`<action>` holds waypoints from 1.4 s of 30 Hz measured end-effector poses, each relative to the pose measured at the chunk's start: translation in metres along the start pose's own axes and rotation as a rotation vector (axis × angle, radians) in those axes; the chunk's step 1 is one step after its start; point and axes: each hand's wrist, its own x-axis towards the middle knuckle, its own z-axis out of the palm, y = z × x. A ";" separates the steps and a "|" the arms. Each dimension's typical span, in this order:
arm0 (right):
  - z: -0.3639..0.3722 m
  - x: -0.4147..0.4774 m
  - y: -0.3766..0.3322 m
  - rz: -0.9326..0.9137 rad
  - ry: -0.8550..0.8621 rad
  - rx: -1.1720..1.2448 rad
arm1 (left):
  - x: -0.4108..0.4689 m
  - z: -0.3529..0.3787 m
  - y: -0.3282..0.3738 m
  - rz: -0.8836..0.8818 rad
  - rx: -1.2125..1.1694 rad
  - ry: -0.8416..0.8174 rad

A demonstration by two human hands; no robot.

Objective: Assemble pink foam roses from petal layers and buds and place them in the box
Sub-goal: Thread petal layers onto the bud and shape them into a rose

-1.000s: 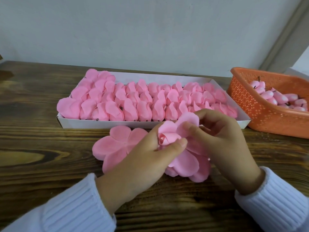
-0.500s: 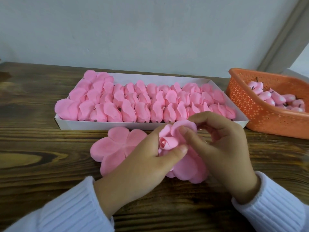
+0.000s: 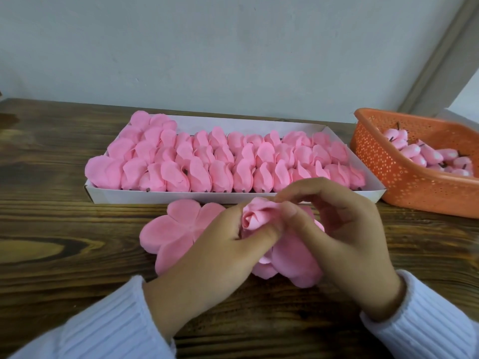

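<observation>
Gripping the rose bud [image 3: 252, 219] from both sides, the two hands hold the partly built rose at the centre of the view, low over the bench [image 3: 51, 229] and just in front of the near wall of the box [image 3: 181, 197]. The left hand [image 3: 207, 260] comes in from the lower left. Its fingers [image 3: 264, 235] are curled round the bud, with the thumb on the near side and the index finger on the left side. The right hand [image 3: 344, 239] comes in from the lower right. Its thumb and index finger are pinched together on the edge of one petal and press it against the top of the bud. Below the bud, the petal layer [image 3: 293, 257] fans out under both hands. Whether its lower petals touch the bench cannot be told.

A second, flat petal layer [image 3: 176, 229] lies on the bench just left of the rose, partly covered by the left hand. The white box behind it is packed with rows of finished roses [image 3: 223, 161] lying on their sides. Near the right end of the box stands an orange perforated basket [image 3: 404, 177] containing loose buds [image 3: 430, 154]. Both forearms wear white ribbed sleeves [image 3: 103, 330]. A plain pale wall [image 3: 233, 47] rises behind the bench.
</observation>
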 end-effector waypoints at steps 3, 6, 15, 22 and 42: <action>-0.001 0.001 0.005 0.038 0.015 0.079 | 0.001 -0.001 -0.001 -0.037 -0.154 0.028; -0.002 0.003 0.008 0.087 -0.064 0.100 | 0.001 -0.001 -0.004 -0.112 -0.332 0.059; 0.000 0.002 0.007 0.157 -0.162 -0.068 | 0.003 -0.001 -0.010 -0.216 -0.310 0.090; -0.001 0.002 0.008 0.245 -0.167 0.043 | 0.002 -0.004 -0.006 -0.111 -0.175 -0.029; 0.005 0.001 0.004 0.222 -0.290 0.193 | 0.002 0.005 -0.005 0.056 -0.148 0.055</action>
